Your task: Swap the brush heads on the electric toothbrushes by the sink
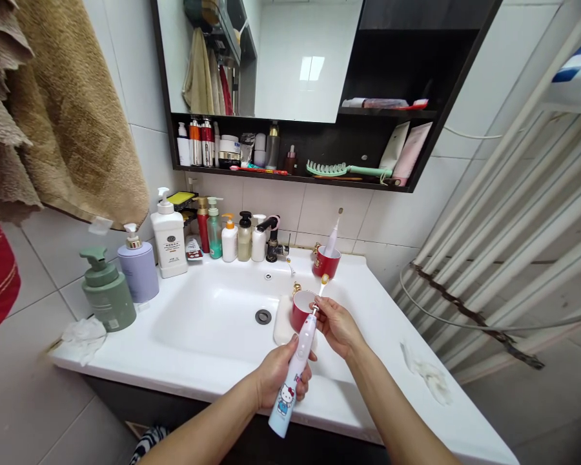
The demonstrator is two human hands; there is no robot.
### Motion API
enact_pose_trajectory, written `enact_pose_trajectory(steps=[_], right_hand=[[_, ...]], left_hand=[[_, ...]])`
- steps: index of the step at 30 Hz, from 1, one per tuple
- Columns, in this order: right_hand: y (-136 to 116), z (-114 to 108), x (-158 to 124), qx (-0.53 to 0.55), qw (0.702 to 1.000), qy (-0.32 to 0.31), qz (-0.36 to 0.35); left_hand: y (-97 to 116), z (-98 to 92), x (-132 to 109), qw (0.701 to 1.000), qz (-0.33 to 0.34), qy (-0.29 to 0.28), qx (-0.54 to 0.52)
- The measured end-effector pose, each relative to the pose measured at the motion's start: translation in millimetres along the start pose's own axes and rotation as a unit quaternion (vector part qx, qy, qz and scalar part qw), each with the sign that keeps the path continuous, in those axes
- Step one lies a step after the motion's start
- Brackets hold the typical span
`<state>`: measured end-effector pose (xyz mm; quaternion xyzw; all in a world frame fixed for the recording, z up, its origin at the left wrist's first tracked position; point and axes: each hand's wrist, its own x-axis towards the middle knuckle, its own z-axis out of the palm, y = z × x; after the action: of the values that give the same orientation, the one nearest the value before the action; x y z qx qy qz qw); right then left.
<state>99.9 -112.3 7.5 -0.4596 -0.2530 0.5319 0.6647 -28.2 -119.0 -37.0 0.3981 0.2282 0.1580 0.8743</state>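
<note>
My left hand (277, 374) is wrapped round the body of a white and blue electric toothbrush (294, 371) with a cartoon cat on it, held over the front of the white sink (213, 316). My right hand (336, 323) pinches the brush's thin neck just below its head (325, 279). Right behind my fingers stands a red cup (301, 309) on the basin's right rim. A second red cup (326, 261) with another toothbrush upright in it sits further back by the wall.
Pump bottles, green (107, 292), lilac (138, 266) and white (169, 236), line the left counter, with smaller bottles near the black tap (272, 237). A crumpled tissue (428, 373) lies on the right counter. Towels (72, 110) hang left; a mirror cabinet shelf (295, 175) holds toiletries.
</note>
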Motion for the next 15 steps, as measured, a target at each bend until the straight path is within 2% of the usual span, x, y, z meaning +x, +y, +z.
enact_pose_trajectory(steps=[9,15], right_hand=[[5.1,5.4,-4.7,-0.045,0.999,-0.014,-0.004],[5.8,5.9,-8.2,-0.063,0.996,-0.055,-0.003]], left_hand=[[2.5,0.9,-2.6,1.000,0.003,0.005,-0.013],[2.6,2.6,-3.8,1.000,0.011,0.005,-0.006]])
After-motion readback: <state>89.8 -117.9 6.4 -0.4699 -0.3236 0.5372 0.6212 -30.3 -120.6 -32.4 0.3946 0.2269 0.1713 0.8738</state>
